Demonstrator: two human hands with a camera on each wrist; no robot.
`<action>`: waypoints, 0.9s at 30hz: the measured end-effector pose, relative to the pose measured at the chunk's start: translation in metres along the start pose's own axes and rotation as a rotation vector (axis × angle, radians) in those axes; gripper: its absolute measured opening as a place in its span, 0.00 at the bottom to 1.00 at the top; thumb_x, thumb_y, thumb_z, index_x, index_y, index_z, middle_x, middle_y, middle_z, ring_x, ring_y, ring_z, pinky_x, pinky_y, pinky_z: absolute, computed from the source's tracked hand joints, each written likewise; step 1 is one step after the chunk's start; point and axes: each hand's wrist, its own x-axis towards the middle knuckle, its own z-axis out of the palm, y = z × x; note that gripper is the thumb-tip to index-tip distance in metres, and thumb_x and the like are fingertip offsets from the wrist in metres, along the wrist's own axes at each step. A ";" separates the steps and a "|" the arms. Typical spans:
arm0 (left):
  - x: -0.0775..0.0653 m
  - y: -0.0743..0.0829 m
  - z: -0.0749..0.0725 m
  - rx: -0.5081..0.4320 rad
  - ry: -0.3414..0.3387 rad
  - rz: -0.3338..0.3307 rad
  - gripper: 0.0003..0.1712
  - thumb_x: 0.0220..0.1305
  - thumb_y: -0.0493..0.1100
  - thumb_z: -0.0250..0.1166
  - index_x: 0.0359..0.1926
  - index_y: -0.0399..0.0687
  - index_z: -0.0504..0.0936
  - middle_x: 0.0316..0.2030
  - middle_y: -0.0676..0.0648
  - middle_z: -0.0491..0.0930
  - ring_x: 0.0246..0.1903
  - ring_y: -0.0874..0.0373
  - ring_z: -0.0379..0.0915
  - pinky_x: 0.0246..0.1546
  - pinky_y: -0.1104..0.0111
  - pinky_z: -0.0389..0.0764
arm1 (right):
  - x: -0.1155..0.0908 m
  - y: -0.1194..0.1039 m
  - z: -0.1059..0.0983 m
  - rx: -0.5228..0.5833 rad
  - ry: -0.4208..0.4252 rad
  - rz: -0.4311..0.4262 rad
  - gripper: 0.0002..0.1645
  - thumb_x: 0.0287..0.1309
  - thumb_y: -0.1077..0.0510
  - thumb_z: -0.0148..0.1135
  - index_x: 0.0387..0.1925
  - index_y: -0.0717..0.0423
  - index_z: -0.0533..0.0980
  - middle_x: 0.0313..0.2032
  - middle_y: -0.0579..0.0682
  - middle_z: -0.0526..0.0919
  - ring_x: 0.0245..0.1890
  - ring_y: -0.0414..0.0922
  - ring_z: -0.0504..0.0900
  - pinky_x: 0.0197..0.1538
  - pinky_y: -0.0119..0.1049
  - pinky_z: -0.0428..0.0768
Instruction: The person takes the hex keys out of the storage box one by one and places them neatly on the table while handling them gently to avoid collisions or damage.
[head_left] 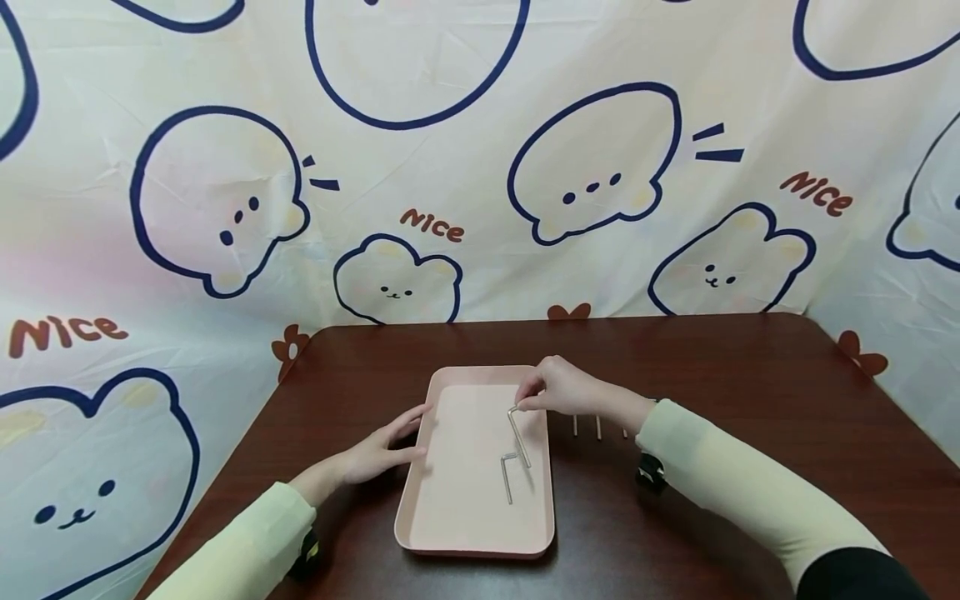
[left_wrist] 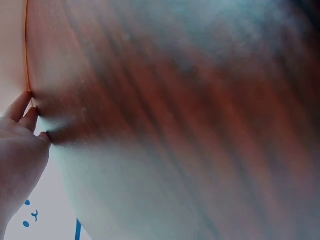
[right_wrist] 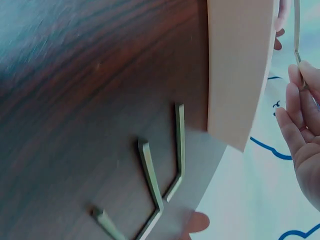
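Observation:
A pale pink rectangular tray (head_left: 456,450) lies on the dark wooden table. Over its right side, my right hand (head_left: 561,387) pinches an L-shaped hex key (head_left: 520,437) by its short arm, and the long arm hangs down toward the tray floor. Whether its tip touches the tray I cannot tell. Another hex key (head_left: 507,482) lies inside the tray just below. At the tray's left edge, my left hand (head_left: 378,448) rests its extended fingertips and thumb against the rim; the left wrist view shows those fingers (left_wrist: 21,105) touching the edge.
Right of the tray, three more hex keys lie on the table, partly hidden behind my right forearm; the right wrist view shows the middle hex key (right_wrist: 151,175) among them. A printed cloth (head_left: 480,167) hangs behind the table's far edge (head_left: 675,318).

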 end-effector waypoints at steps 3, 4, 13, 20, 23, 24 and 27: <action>0.000 -0.001 0.001 0.001 0.001 -0.012 0.42 0.69 0.44 0.61 0.75 0.43 0.49 0.72 0.33 0.50 0.71 0.38 0.45 0.64 0.44 0.51 | -0.005 0.003 -0.006 -0.008 0.002 -0.010 0.03 0.57 0.62 0.69 0.30 0.57 0.86 0.26 0.39 0.83 0.26 0.36 0.75 0.33 0.31 0.76; 0.000 -0.001 0.001 0.001 0.002 -0.016 0.42 0.69 0.44 0.61 0.75 0.43 0.49 0.72 0.33 0.50 0.71 0.38 0.45 0.64 0.44 0.51 | -0.007 0.004 -0.008 -0.009 0.003 -0.005 0.03 0.58 0.61 0.69 0.31 0.56 0.86 0.26 0.38 0.83 0.26 0.36 0.75 0.33 0.32 0.76; 0.000 0.000 0.001 -0.005 0.007 -0.009 0.42 0.69 0.44 0.62 0.75 0.43 0.50 0.72 0.32 0.50 0.71 0.38 0.45 0.64 0.44 0.51 | -0.023 0.014 -0.027 -0.043 0.032 0.074 0.02 0.57 0.57 0.70 0.32 0.51 0.87 0.27 0.38 0.84 0.28 0.40 0.77 0.36 0.35 0.77; 0.000 -0.002 0.002 -0.014 -0.001 0.011 0.41 0.69 0.42 0.61 0.75 0.42 0.50 0.72 0.32 0.51 0.70 0.37 0.46 0.64 0.44 0.51 | -0.037 0.025 -0.037 -0.068 0.055 0.083 0.03 0.57 0.59 0.69 0.32 0.54 0.87 0.27 0.37 0.84 0.28 0.39 0.77 0.33 0.35 0.77; 0.000 -0.002 0.001 -0.013 -0.001 0.013 0.41 0.69 0.42 0.61 0.75 0.42 0.49 0.71 0.31 0.51 0.70 0.37 0.46 0.64 0.44 0.51 | -0.043 0.027 -0.043 -0.065 0.065 0.092 0.03 0.57 0.59 0.69 0.32 0.53 0.87 0.27 0.37 0.84 0.28 0.39 0.78 0.33 0.35 0.77; 0.000 -0.002 0.001 -0.013 0.001 0.012 0.41 0.69 0.42 0.61 0.75 0.42 0.49 0.71 0.31 0.51 0.70 0.37 0.46 0.63 0.44 0.51 | -0.045 0.028 -0.045 -0.063 0.068 0.093 0.03 0.57 0.60 0.69 0.32 0.53 0.87 0.27 0.38 0.84 0.28 0.40 0.78 0.34 0.35 0.77; 0.001 -0.002 0.001 -0.015 0.005 0.015 0.42 0.69 0.43 0.62 0.75 0.42 0.49 0.71 0.31 0.51 0.70 0.37 0.46 0.63 0.43 0.51 | -0.050 0.030 -0.051 -0.043 0.072 0.113 0.03 0.57 0.60 0.69 0.32 0.54 0.87 0.28 0.40 0.85 0.29 0.43 0.80 0.36 0.36 0.78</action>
